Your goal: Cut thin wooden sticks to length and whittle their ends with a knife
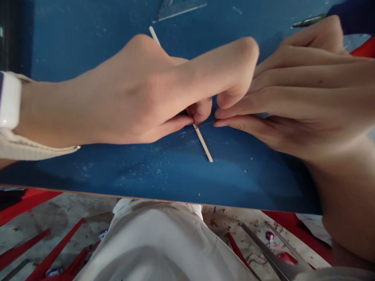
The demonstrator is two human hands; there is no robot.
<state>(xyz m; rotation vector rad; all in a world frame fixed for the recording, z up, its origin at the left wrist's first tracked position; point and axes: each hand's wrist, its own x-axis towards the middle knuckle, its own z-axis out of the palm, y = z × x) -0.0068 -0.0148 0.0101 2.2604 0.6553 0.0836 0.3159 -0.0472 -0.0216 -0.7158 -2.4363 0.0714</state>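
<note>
Head view showed the left hand pinching a thin pale stick on the blue desk, its grip closed; right hand at three o'clock held a fine thread, fingers pressed together, work unfinished.

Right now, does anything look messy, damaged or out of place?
Mostly tidy. Fine pale specks dust the blue board near the thin stick pinched by the left hand and right hand. Shavings and red strips litter the floor below.
</note>
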